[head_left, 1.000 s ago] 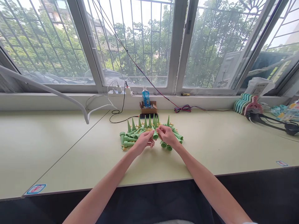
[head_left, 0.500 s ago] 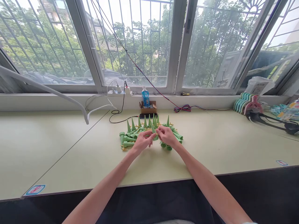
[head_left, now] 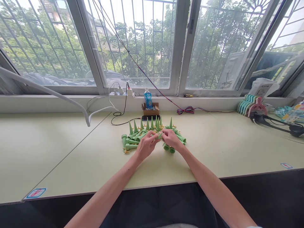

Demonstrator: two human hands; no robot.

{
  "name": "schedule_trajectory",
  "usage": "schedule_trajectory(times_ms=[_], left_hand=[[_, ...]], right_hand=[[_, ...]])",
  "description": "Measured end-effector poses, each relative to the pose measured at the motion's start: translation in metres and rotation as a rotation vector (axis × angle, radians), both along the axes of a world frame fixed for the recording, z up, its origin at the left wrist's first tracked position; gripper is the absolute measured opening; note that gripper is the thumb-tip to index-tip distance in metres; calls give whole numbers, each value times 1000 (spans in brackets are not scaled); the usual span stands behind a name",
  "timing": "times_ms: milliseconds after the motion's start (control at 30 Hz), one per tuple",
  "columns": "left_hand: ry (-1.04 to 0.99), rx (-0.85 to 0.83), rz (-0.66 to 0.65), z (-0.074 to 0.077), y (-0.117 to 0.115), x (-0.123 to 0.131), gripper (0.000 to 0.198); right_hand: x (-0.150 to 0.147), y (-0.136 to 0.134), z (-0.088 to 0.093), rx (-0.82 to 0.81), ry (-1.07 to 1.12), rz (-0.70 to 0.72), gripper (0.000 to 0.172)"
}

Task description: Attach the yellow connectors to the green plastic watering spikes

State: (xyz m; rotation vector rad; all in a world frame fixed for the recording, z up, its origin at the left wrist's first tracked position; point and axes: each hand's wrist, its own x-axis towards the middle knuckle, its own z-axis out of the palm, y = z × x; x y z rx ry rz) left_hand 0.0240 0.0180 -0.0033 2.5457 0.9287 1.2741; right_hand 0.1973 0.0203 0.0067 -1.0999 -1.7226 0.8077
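Note:
Both my hands meet above a heap of green cone-shaped plastic spikes (head_left: pixel 133 139) on the pale table (head_left: pixel 213 148). My left hand (head_left: pixel 146 145) and my right hand (head_left: pixel 171 138) pinch one green cone (head_left: pixel 159 136) between their fingertips. Several cones (head_left: pixel 152 123) stand upright in a row behind my hands. Others lie flat to the left and right, some with small yellow parts. A few cones (head_left: pixel 169 148) lie with their open ends towards me under my right hand.
A blue bottle (head_left: pixel 148 98) and a small cardboard box (head_left: pixel 151 110) stand by the window sill behind the heap. Cables (head_left: pixel 187 110) run along the back edge. A stack of coloured items (head_left: pixel 249 104) and black straps (head_left: pixel 273 122) lie far right.
My hands have moved closer together and slightly away from me. The held cone has turned from upright to lying across between the fingertips.

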Motion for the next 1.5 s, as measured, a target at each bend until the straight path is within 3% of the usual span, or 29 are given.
schedule_trajectory(times_ms=[133,433,567,700,800,1067,1500], left_hand=[[1,48,15,0,-1,0,25],[-192,-153,142,6,0,12,28],[-374,-470,115,12,0,12,38],[-428,-954,-100,17,-3,12,55],[-433,-1090,-206,18,-5,13,56],[-447,-995,-236,14,-4,10,47],[-247,-397,-13,6,-5,11,27]], right_hand=[[0,0,2,-21,41,6,31],[-2,2,0,20,199,-106,34],[0,1,2,45,251,-136,34],[1,0,2,88,185,-105,35],[0,-1,2,97,131,-63,36],[1,0,1,71,127,-36,36],[1,-3,3,17,98,12,39]])
